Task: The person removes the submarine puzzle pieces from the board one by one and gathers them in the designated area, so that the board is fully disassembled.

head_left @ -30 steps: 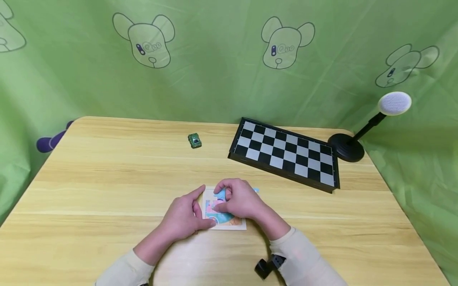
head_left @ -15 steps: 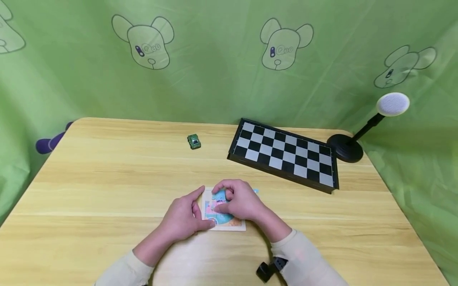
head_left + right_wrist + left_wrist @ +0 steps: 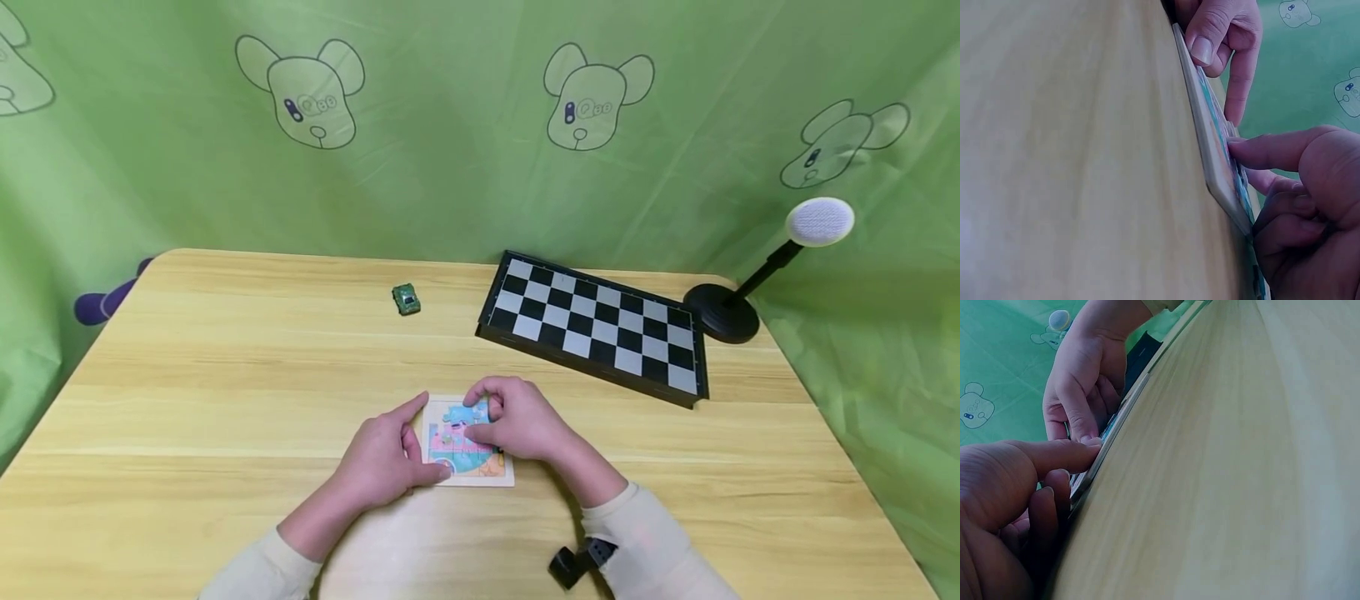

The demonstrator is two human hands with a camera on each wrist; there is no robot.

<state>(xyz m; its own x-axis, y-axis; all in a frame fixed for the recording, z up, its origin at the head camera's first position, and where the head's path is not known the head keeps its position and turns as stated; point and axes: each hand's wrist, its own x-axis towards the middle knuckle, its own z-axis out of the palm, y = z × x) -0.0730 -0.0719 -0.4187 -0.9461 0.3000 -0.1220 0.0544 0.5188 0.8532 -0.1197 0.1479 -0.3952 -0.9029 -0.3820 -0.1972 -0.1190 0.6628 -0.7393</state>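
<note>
A small jigsaw puzzle (image 3: 459, 450) with a pale frame and a pink, blue and orange picture lies flat near the table's middle. My left hand (image 3: 382, 462) holds it at the left side, index finger by the upper left corner and thumb on the lower rim. On the upper right part of the picture, my right hand (image 3: 525, 421) has thumb and index finger curled around a piece, which the fingers mostly hide. In the right wrist view the right thumb (image 3: 1266, 150) touches the surface of the puzzle. Its other fingers are tucked in.
Behind and to the right lies a black-and-white checkered board (image 3: 592, 325), touching or close to a black-based lamp (image 3: 723, 312). A small green toy car (image 3: 406, 299) stands farther back. Green printed cloth (image 3: 450, 167) hangs behind the wooden table (image 3: 225, 375).
My right hand has shifted slightly to the right over the puzzle, uncovering more of its blue upper part. A blue bit right of that hand is no longer visible. My left hand stays put.
</note>
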